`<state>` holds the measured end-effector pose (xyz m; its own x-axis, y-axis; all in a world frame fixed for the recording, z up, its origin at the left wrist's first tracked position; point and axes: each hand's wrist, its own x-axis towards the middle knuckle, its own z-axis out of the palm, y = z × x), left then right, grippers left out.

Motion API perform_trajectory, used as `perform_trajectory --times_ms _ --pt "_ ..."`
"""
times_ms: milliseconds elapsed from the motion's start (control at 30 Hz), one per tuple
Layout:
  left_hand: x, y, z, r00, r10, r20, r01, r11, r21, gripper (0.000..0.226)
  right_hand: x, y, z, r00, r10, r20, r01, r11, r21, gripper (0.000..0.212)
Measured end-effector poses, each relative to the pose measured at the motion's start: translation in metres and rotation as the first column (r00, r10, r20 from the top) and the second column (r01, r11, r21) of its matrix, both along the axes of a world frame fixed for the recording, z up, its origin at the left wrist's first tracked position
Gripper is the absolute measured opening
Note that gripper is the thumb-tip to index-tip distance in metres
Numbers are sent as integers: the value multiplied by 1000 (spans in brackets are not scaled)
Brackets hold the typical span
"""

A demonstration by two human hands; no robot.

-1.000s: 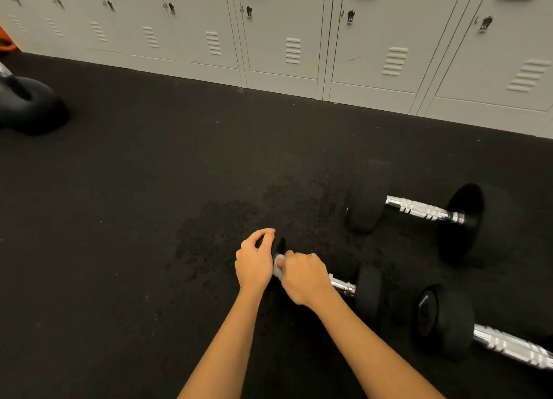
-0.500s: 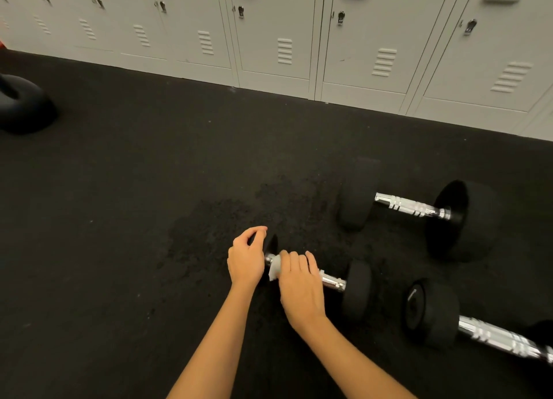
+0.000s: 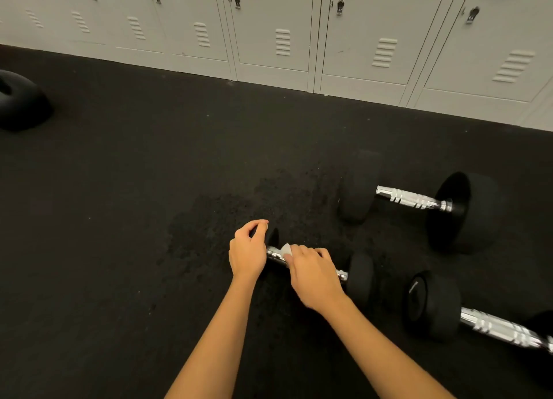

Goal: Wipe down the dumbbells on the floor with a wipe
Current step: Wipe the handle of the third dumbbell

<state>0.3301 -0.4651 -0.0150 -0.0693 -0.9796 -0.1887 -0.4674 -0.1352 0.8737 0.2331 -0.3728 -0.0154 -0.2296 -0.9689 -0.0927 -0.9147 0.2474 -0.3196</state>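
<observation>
Fingers (image 3: 302, 253) of the right hand (image 3: 314, 276) curled over the chrome handle (image 3: 273, 254) of the small dumbbell (image 3: 359, 274), pressing a white wipe (image 3: 286, 249) against it, palm down and forearm reaching in from lower right. Left hand (image 3: 247, 250) cupped the dumbbell's hidden left head, fingers bent around it, thumb and forefinger nearly meeting on top. Two bigger dumbbells lay on the black floor (image 3: 119, 219) to the right, one (image 3: 419, 201) farther away near the grey lockers (image 3: 359, 33), one (image 3: 434, 304) closer by; no writing was legible.
</observation>
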Motion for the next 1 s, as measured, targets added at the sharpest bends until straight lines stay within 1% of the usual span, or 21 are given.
perform_trajectory --times_ms 67,133,200,300,400,467,500,600,667,733,833,867,933,1000 --pt "0 1 1 1000 0 0 0 1000 -3 23 10 17 -12 999 -48 -23 46 994 -97 51" --pt "1 2 0 1000 -2 -10 2 1000 -16 23 20 23 -18 997 -67 -49 61 991 -123 67" --pt "3 3 -3 1000 1 -25 -2 1000 -28 23 26 23 -23 998 -35 -58 25 988 -151 74" --pt "2 3 -3 999 -2 -36 1 1000 -30 21 33 21 -21 995 103 12 -99 982 -162 73" --pt "3 1 -3 999 -25 -32 23 999 -34 22 32 20 -12 987 156 27 -152 980 -125 70" --pt "4 1 -3 999 -29 -30 28 999 -38 23 29 22 -11 990 137 31 -132 983 -126 68" --pt "4 1 -4 999 -30 -28 29 999 -41 23 27 24 -13 993 115 7 -113 983 -142 64" --pt "3 1 -5 999 -25 -29 24 999 -37 24 22 24 -21 992 23 -125 -49 976 -211 48" --pt "2 1 -5 999 -20 -32 19 999 -31 23 22 15 -21 995 -14 -100 -8 977 -215 44" --pt "2 1 -4 999 -15 -32 14 1000 -27 22 22 0 -14 998 -24 -65 14 988 -155 41" --pt "1 0 -5 999 -5 -34 4 1000 -21 22 21 -19 -5 992 35 -124 -37 999 -19 34" --pt "1 0 -4 999 -4 -31 4 1000 -22 22 22 -21 -5 988 46 -147 -46 999 3 36" --pt "1 0 -4 1000 -6 -24 5 1000 -29 21 24 -16 -7 977 59 -203 -55 998 22 48" --pt "2 1 -5 1000 -12 -25 11 999 -35 20 26 -8 -14 965 41 -259 -43 999 -3 57"
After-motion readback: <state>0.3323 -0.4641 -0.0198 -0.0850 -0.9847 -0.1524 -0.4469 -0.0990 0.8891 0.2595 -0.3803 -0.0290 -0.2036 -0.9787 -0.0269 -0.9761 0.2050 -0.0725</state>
